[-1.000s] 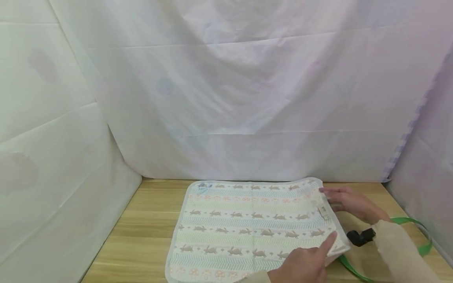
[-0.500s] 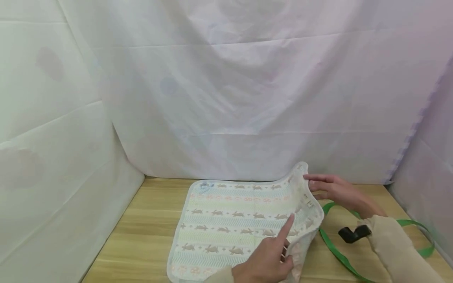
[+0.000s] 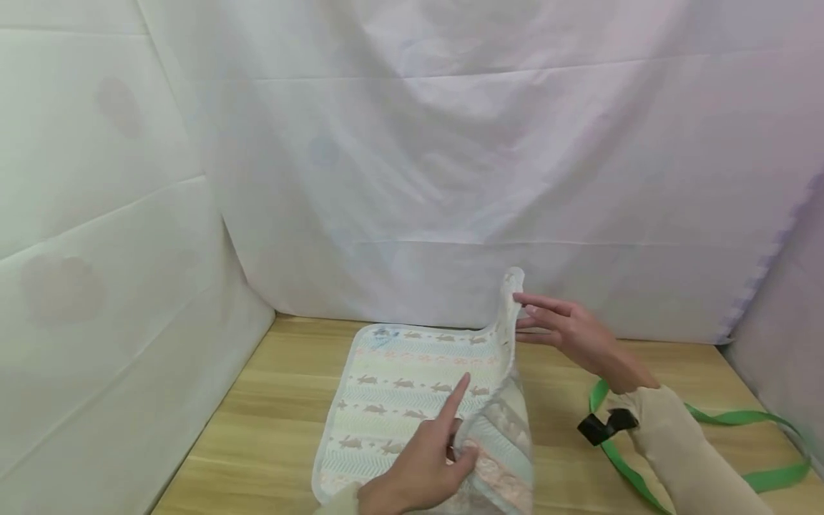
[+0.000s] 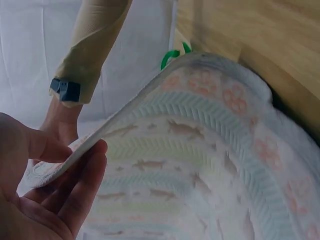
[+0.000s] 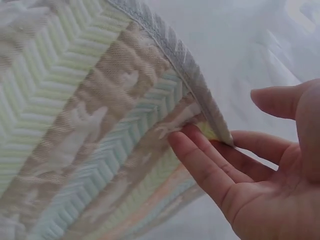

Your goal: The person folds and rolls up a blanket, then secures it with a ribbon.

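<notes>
A quilted cloth pad (image 3: 399, 393), pale and printed with rabbits and zigzag bands, lies flat on its left side; its right side is lifted and curls over leftward, baring the brownish underside (image 5: 75, 140). My left hand (image 3: 418, 461) pinches the near edge between thumb and fingers, index finger stretched out above the pad. The left wrist view has the rim between thumb and fingertips (image 4: 100, 150). At the far raised corner, my right hand (image 3: 573, 325) touches the pad with nearly straight fingers. Its thumb (image 5: 280, 102) stands away from the cloth in the right wrist view.
A green strap (image 3: 775, 478) loops over the wooden table (image 3: 257, 415) at the right, partly behind the right forearm. A black clip-like piece (image 3: 605, 426) sits at the right cuff. White cloth walls (image 3: 418, 179) close off the back and both sides.
The pad's right side, lying nearly flat a second ago, has risen and folded leftward. Both hands have moved left with it, the right one also upward. More of the green strap shows.
</notes>
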`<state>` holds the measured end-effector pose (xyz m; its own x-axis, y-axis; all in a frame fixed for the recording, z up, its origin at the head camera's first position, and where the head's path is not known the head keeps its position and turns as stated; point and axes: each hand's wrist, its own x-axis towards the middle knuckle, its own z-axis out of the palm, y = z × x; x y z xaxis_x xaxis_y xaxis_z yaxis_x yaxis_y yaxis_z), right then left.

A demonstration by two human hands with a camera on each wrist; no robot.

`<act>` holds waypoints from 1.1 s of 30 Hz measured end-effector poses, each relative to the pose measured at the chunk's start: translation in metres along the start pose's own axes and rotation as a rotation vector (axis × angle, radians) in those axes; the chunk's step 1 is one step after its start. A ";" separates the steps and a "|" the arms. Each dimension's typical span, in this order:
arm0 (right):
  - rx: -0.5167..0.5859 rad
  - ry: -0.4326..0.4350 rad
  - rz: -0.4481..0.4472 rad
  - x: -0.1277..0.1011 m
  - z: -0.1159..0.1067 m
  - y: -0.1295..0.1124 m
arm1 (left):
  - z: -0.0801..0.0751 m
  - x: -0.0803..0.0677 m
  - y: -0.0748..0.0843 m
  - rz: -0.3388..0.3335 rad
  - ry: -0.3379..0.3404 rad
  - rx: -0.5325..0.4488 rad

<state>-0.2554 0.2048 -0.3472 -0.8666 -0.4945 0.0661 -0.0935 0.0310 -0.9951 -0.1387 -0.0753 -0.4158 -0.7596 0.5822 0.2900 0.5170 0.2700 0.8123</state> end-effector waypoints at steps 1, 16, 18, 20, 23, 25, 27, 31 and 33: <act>0.032 -0.005 -0.021 0.004 0.005 0.000 | -0.006 -0.003 0.000 -0.012 0.004 -0.012; 0.222 -0.117 -0.129 0.061 0.073 0.019 | -0.067 -0.056 -0.021 -0.208 0.038 0.018; 0.231 -0.132 -0.123 0.066 0.082 0.021 | -0.074 -0.063 -0.021 -0.248 0.024 -0.017; 0.236 -0.150 -0.120 0.070 0.091 0.023 | -0.080 -0.070 -0.022 -0.279 0.014 -0.040; 0.236 -0.177 -0.108 0.078 0.105 0.027 | -0.088 -0.080 -0.024 -0.319 0.014 -0.030; 0.223 -0.190 -0.094 0.084 0.113 0.031 | -0.092 -0.086 -0.027 -0.342 0.017 -0.007; 0.216 -0.193 -0.072 0.089 0.122 0.035 | -0.095 -0.092 -0.031 -0.365 0.014 -0.001; 0.228 -0.184 -0.022 0.098 0.138 0.047 | -0.101 -0.103 -0.041 -0.413 0.004 -0.047; 0.233 -0.168 0.010 0.102 0.144 0.055 | -0.102 -0.108 -0.047 -0.441 0.006 -0.089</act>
<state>-0.2779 0.0309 -0.4057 -0.7716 -0.6331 0.0623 0.0469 -0.1542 -0.9869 -0.1216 -0.2290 -0.4334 -0.9020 0.4220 -0.0910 0.1077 0.4241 0.8992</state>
